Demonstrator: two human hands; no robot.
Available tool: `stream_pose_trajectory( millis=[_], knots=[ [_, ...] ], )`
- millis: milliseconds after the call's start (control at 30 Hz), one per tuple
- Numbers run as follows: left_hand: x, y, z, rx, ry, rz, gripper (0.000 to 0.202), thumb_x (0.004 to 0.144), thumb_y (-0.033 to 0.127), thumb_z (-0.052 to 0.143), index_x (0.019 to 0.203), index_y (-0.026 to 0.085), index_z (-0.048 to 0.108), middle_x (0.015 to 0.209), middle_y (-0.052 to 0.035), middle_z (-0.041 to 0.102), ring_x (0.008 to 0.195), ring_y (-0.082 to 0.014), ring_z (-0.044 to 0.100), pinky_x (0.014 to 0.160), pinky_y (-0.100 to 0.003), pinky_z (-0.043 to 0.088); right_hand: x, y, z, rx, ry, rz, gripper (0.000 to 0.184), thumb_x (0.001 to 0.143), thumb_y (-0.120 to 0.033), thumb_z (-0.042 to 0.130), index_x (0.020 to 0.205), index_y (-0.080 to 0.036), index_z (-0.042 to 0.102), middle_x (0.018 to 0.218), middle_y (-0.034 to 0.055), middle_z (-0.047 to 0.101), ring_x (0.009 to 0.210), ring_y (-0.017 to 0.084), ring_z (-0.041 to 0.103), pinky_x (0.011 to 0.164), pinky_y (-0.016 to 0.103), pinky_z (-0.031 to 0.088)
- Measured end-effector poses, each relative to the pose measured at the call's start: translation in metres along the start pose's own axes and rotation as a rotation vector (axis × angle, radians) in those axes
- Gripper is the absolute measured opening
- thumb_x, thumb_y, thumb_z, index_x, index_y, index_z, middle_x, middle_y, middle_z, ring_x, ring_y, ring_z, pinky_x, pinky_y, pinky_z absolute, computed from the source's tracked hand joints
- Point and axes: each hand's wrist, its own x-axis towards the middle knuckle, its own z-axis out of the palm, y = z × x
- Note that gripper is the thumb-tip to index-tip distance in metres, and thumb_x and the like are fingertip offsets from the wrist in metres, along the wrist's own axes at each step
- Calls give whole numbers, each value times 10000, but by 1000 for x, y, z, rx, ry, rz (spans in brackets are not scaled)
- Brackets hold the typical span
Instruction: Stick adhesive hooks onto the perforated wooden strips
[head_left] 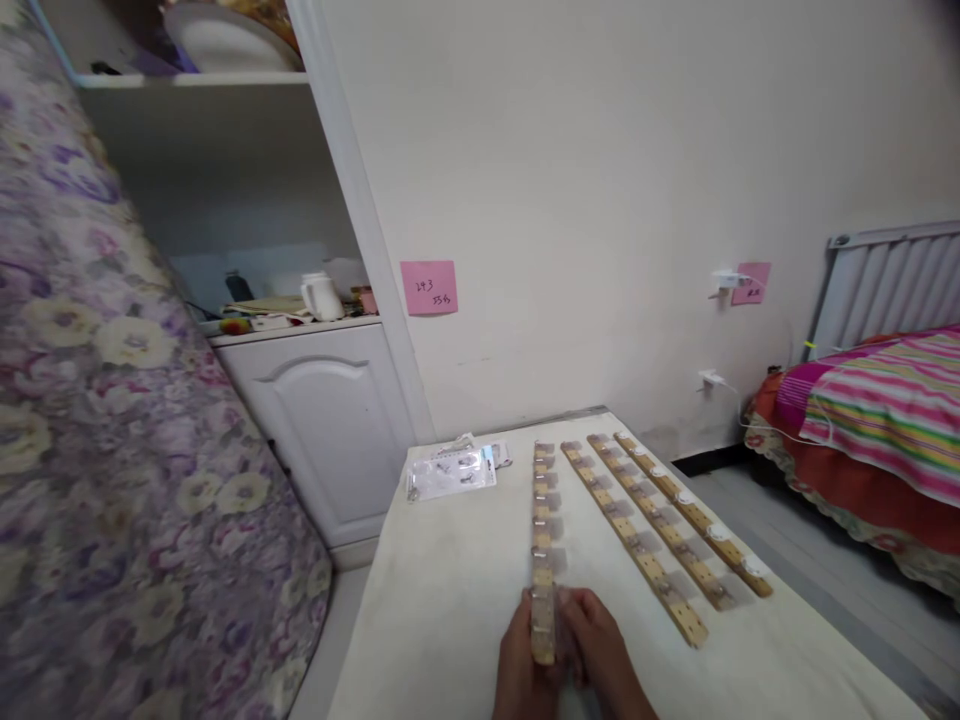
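A light wooden strip (541, 540) lies lengthwise in front of me, with a row of clear plastic pieces and small metal parts along it. At its near end, my left hand (517, 650) is closed around the strip's left side. My right hand (600, 645) is closed too, its curled fingers against the strip's right side by the nearest clear piece (544, 610). What those fingertips pinch is hidden. To the right lie two similar strips with clear pieces, a nearer strip (637, 545) and a middle strip (660, 520), then a darker strip (694, 515) with white round pieces.
A white-covered table (442, 590) carries everything. Clear packaging (454, 475) with small metal parts lies at its back left. A wall stands behind, with a pink note (429, 288). Left are a floral curtain (150, 450) and a cabinet (337, 430); right is a bed (877, 420).
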Motion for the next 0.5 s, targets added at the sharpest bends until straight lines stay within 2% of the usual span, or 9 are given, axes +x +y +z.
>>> stream_pose_trajectory(
  millis=[100, 233, 400, 500],
  knots=[
    [0, -2, -3, -97, -9, -70, 399, 711, 621, 572, 710, 224, 606, 564, -14, 567, 501, -178, 539, 452, -288, 414, -2, 1, 12, -48, 61, -16, 393, 724, -592, 566, 689, -204, 525, 505, -48, 537, 384, 106, 472, 314, 200, 307],
    [-10, -1, -12, -210, -41, -143, 497, 730, 707, 468, 685, 224, 574, 532, -8, 528, 504, -185, 536, 446, -293, 405, -11, 9, 23, -101, 48, -30, 351, 732, -558, 552, 672, -216, 500, 525, -46, 515, 435, 130, 497, 347, 223, 346],
    [-29, 5, -31, -301, 20, -97, 482, 724, 684, 512, 659, 208, 539, 544, 10, 522, 567, -176, 552, 510, -279, 434, -28, 16, 36, -147, 47, -131, 320, 756, -509, 539, 649, -210, 505, 559, -39, 512, 534, 138, 504, 494, 243, 412],
    [-39, 8, -46, -300, 83, -46, 423, 723, 618, 583, 688, 199, 543, 600, 24, 546, 622, -155, 564, 573, -250, 445, -37, 17, 48, -148, 38, -134, 312, 740, -495, 550, 638, -202, 513, 578, -28, 535, 577, 146, 513, 550, 249, 430]
  ],
)
